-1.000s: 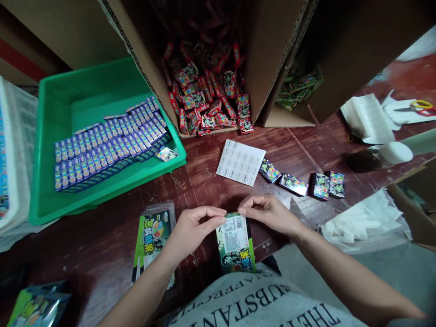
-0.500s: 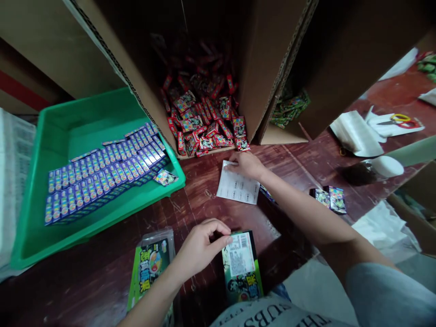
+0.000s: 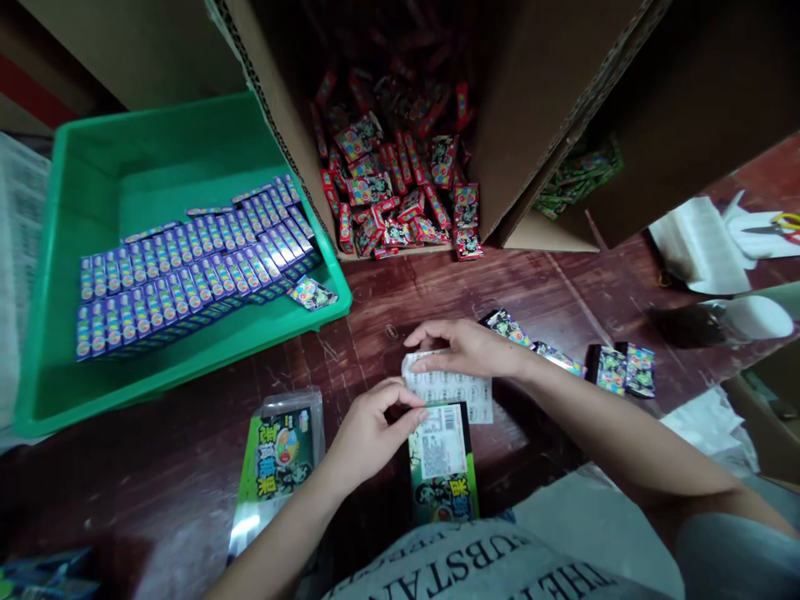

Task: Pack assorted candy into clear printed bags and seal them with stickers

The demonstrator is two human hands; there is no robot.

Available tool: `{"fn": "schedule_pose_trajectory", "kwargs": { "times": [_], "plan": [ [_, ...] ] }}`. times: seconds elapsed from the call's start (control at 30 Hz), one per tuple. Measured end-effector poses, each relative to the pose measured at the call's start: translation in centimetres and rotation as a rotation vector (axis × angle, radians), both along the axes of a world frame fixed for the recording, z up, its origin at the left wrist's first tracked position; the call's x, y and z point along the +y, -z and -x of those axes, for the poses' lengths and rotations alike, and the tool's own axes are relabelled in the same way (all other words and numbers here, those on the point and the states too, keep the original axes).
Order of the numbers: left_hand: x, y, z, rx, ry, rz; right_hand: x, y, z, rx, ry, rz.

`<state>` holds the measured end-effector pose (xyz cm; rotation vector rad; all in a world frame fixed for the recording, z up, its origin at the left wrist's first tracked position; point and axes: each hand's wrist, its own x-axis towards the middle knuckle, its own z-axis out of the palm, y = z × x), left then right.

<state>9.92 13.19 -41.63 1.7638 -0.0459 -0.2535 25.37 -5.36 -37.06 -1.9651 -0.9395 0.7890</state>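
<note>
My left hand (image 3: 378, 423) has thumb and forefinger closed at the top left corner of a green and black candy package (image 3: 442, 500), which carries a white barcode label. My right hand (image 3: 466, 348) grips the top edge of a white sheet of small round printed stickers (image 3: 481, 392), with its thumb on top. The sheet's lower edge lies close behind the package. Left of my left forearm is another green and black package (image 3: 281, 458) in clear plastic. Small dark candy packets (image 3: 509, 327) lie beyond my right wrist.
A green tray (image 3: 187, 117) at left holds rows of purple packets (image 3: 168, 308). Behind stands a cardboard box (image 3: 531, 108) of red packets (image 3: 400, 200); green packets (image 3: 575, 179) lie right of it. Scissors (image 3: 772, 229) and a jar with a white lid (image 3: 759, 317) are at right.
My right hand has drawn the sticker sheet from near the cardboard box towards me, up to the package. My left hand stays at the package corner. The camera view has shifted.
</note>
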Motion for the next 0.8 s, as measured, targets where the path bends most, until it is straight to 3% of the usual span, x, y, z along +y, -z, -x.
{"fn": "schedule_pose_trajectory", "kwargs": {
  "times": [0.17, 0.3, 0.47, 0.63, 0.8],
  "plan": [
    [0.1, 0.2, -0.1, 0.135, -0.018, 0.049, -1.0, 0.9, 0.0, 0.077, 0.093, -0.132],
    [0.2, 0.2, -0.3, 0.159, 0.012, 0.041, -0.6, 1.0, -0.5, -0.031, 0.079, -0.101],
    [0.0, 0.2, -0.5, 0.185, 0.006, 0.017, 0.1, 0.7, -1.1, 0.051, -0.038, -0.065],
    [-0.1, 0.1, -0.4, 0.182, -0.011, 0.031, -0.3, 1.2, -1.7, -0.073, 0.062, -0.082],
    [0.0, 0.1, -0.2, 0.188, -0.010, 0.011, -0.3, 1.2, -1.8, 0.012, -0.068, -0.021]
  ]
}}
